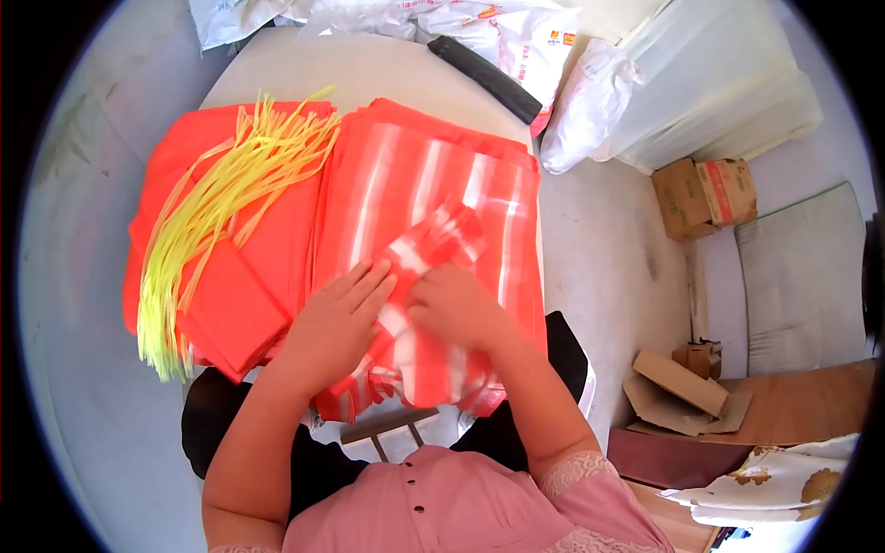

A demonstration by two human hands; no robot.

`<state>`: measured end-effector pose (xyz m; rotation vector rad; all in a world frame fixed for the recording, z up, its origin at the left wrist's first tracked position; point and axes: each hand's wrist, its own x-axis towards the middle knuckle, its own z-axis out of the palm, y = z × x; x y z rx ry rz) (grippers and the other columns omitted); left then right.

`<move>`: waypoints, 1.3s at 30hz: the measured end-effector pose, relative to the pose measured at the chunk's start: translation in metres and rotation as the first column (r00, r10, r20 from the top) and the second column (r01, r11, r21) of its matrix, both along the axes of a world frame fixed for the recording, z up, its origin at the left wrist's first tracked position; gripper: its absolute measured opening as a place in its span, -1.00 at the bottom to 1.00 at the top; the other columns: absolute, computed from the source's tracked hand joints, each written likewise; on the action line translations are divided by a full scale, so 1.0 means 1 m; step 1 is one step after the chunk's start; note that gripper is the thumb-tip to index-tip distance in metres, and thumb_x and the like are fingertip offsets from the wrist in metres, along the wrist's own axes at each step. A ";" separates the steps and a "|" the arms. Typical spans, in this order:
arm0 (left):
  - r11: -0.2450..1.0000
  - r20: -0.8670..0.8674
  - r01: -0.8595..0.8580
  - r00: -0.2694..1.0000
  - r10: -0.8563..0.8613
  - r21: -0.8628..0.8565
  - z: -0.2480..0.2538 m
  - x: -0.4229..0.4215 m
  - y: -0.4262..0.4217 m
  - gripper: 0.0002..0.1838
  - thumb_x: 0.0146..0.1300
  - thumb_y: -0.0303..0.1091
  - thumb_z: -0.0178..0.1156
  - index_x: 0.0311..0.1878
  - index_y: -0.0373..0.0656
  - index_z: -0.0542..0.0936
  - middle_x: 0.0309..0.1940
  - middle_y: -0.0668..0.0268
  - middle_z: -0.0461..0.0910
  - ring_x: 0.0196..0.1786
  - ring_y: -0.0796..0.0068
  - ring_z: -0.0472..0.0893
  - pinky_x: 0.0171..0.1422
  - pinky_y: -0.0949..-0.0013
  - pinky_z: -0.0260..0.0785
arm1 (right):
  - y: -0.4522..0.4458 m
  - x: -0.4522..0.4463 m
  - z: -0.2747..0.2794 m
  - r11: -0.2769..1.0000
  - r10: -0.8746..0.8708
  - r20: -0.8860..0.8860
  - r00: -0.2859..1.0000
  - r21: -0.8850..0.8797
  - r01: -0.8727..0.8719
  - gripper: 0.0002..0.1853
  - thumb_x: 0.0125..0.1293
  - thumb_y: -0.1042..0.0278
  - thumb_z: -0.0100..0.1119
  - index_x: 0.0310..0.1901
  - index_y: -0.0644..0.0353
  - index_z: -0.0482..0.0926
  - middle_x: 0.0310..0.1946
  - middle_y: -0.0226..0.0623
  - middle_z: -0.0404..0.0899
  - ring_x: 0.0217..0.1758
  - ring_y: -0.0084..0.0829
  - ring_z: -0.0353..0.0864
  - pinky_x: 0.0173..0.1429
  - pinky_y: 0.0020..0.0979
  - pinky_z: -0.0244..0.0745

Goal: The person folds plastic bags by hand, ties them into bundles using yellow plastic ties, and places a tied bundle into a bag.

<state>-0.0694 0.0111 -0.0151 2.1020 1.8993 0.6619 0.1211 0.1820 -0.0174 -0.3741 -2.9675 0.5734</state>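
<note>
In front of me lies a stack of red and white striped plastic sheets (429, 170). On it, a folded piece of the striped plastic (438, 235) slants up to the right, and crumpled plastic bunches over the near edge. My left hand (346, 313) rests on the plastic with its fingers stretched out. Curled fingers of my right hand (458, 306) grip the folded striped plastic; its fingertips are partly hidden and slightly blurred. To the left is a pile of plain red plastic sheets (267, 267), with a bundle of yellow plastic strips (235, 184) across it.
The pale table (304, 69) bears a black roll (484, 78) and white printed bags (525, 41) at its far side. A white plastic bag (590, 106) leans at the right. Cardboard boxes (687, 198) and an opened carton (687, 392) are farther right.
</note>
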 end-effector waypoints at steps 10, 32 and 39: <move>0.999 -0.079 -0.007 0.997 0.004 -0.031 -0.003 0.004 0.004 -0.38 0.38 -0.50 0.23 0.53 -0.19 0.51 0.63 0.20 0.38 0.70 0.03 0.27 0.73 -0.02 0.17 | 0.066 0.027 -0.006 0.815 -0.504 -0.289 0.814 0.153 0.558 -0.55 0.48 0.32 0.23 0.34 0.28 0.58 0.43 0.04 0.53 0.52 0.10 0.45 0.66 0.01 0.25; 0.999 -0.014 -0.022 1.000 0.022 -0.024 -0.004 0.003 -0.001 -0.41 0.45 -0.52 0.11 0.56 -0.15 0.48 0.65 0.22 0.36 0.73 0.06 0.23 0.75 -0.01 0.13 | 0.026 -0.015 0.015 0.920 -0.131 -0.332 0.934 0.310 0.239 -0.68 0.13 0.54 0.34 -0.03 0.25 0.69 0.17 -0.17 0.63 0.40 -0.05 0.52 0.52 -0.04 0.46; 0.999 -0.052 -0.021 0.998 0.019 -0.034 -0.004 0.005 0.000 -0.40 0.43 -0.53 0.10 0.55 -0.16 0.49 0.65 0.22 0.36 0.74 0.07 0.21 0.75 0.00 0.12 | 0.024 -0.015 0.021 0.906 -0.092 -0.319 0.943 0.367 0.213 -0.68 0.17 0.51 0.32 0.00 0.22 0.68 0.14 -0.20 0.66 0.37 -0.06 0.54 0.53 -0.04 0.45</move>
